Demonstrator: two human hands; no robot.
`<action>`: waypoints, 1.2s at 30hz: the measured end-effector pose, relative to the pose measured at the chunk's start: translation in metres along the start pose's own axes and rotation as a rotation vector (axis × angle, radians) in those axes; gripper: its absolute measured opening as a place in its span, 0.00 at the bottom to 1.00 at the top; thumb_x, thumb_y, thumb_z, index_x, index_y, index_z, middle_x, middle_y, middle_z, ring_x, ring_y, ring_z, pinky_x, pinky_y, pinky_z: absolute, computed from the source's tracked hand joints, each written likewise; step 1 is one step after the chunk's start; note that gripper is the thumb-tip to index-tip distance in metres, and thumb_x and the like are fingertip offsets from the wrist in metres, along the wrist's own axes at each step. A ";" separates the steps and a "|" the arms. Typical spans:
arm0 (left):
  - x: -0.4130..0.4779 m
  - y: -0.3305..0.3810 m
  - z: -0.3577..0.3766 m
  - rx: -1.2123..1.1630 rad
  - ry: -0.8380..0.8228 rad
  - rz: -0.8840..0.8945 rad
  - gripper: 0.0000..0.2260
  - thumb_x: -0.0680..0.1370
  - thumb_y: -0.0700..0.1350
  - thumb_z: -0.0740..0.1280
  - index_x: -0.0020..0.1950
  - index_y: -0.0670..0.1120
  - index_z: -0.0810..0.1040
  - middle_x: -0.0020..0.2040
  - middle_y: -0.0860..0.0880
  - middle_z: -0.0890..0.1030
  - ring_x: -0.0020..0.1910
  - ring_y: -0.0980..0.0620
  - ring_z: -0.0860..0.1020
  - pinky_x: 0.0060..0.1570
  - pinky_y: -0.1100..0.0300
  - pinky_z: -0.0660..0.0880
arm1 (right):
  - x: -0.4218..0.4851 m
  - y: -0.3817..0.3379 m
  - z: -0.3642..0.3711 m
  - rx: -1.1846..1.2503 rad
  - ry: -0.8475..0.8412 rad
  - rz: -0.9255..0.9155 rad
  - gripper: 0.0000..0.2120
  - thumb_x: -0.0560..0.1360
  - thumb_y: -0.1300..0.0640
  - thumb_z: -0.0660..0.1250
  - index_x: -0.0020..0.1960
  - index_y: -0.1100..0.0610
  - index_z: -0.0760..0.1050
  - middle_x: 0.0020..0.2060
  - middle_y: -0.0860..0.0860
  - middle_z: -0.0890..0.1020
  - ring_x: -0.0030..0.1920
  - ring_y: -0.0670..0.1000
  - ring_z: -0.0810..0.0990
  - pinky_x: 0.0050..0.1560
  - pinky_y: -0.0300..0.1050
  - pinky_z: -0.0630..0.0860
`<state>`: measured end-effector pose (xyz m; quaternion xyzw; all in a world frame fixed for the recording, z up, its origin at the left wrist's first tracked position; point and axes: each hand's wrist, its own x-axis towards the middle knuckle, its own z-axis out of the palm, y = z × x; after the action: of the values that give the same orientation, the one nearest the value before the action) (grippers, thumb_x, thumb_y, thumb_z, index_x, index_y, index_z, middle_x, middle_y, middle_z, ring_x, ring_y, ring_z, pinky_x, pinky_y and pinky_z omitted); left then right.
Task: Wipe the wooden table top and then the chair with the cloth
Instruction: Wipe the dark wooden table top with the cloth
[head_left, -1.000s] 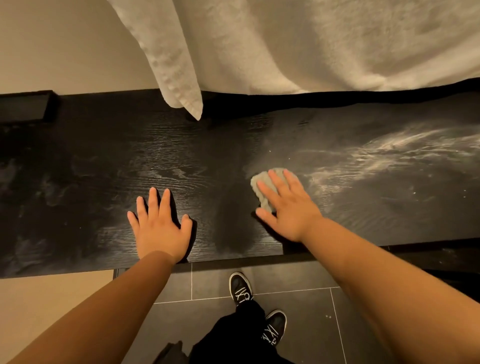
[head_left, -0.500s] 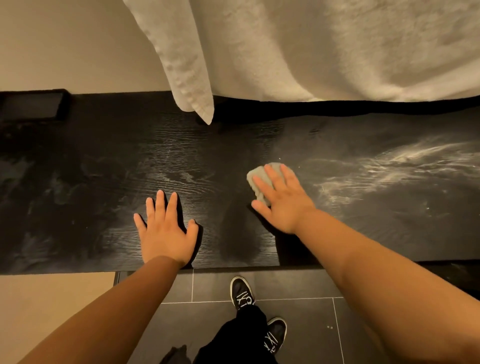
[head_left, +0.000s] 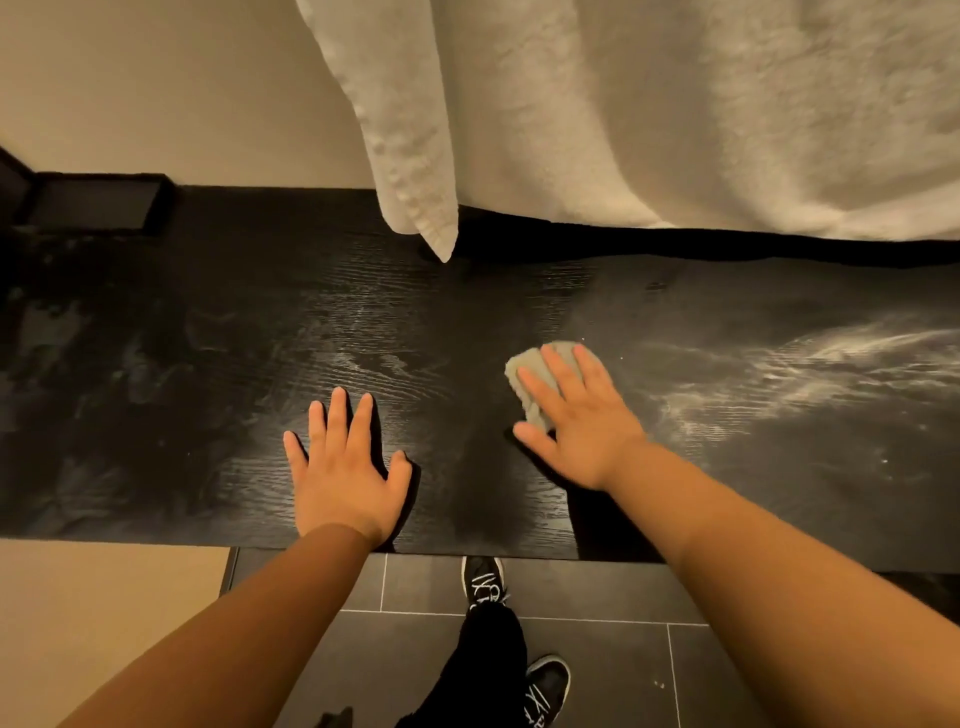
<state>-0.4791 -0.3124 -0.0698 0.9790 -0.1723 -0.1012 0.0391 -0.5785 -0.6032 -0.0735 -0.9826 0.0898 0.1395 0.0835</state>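
The black wooden table top (head_left: 218, 364) spans the view, its grain showing. My right hand (head_left: 582, 421) lies flat on a small grey cloth (head_left: 524, 371) near the table's middle, fingers spread over it and pressing it down. My left hand (head_left: 345, 473) rests palm down on the wood near the front edge, fingers apart, holding nothing. White dusty streaks (head_left: 810, 369) cover the table to the right of the cloth. No chair is in view.
A large white towel (head_left: 675, 114) hangs over the table's back edge, one corner dangling near the middle. A dark tray-like object (head_left: 96, 205) sits at the back left against the wall. Grey floor tiles and my black shoes (head_left: 483, 582) lie below the front edge.
My right hand with the cloth has shifted slightly away from me and to the left on the table. My left hand stays planted in place.
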 end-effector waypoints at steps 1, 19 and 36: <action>0.000 0.000 0.000 0.003 -0.003 -0.001 0.36 0.79 0.65 0.48 0.86 0.54 0.52 0.87 0.48 0.47 0.86 0.43 0.43 0.82 0.36 0.42 | 0.009 -0.001 -0.005 0.000 -0.023 0.051 0.43 0.75 0.24 0.34 0.84 0.44 0.49 0.84 0.54 0.46 0.82 0.65 0.40 0.81 0.64 0.43; 0.002 -0.005 0.003 -0.014 -0.030 0.046 0.34 0.80 0.62 0.51 0.86 0.53 0.55 0.87 0.47 0.51 0.86 0.43 0.46 0.82 0.37 0.44 | 0.018 0.002 -0.015 -0.047 -0.008 0.059 0.41 0.78 0.26 0.42 0.85 0.46 0.48 0.84 0.57 0.43 0.81 0.67 0.38 0.80 0.66 0.44; 0.093 0.053 -0.014 -0.041 -0.130 0.293 0.30 0.85 0.60 0.54 0.86 0.56 0.51 0.87 0.50 0.45 0.85 0.44 0.40 0.82 0.37 0.39 | -0.011 -0.011 -0.007 -0.036 -0.076 -0.103 0.41 0.79 0.26 0.47 0.85 0.47 0.49 0.84 0.55 0.43 0.82 0.64 0.36 0.81 0.66 0.45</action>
<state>-0.4075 -0.3937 -0.0670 0.9338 -0.3132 -0.1612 0.0622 -0.5846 -0.5920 -0.0617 -0.9813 0.0335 0.1738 0.0761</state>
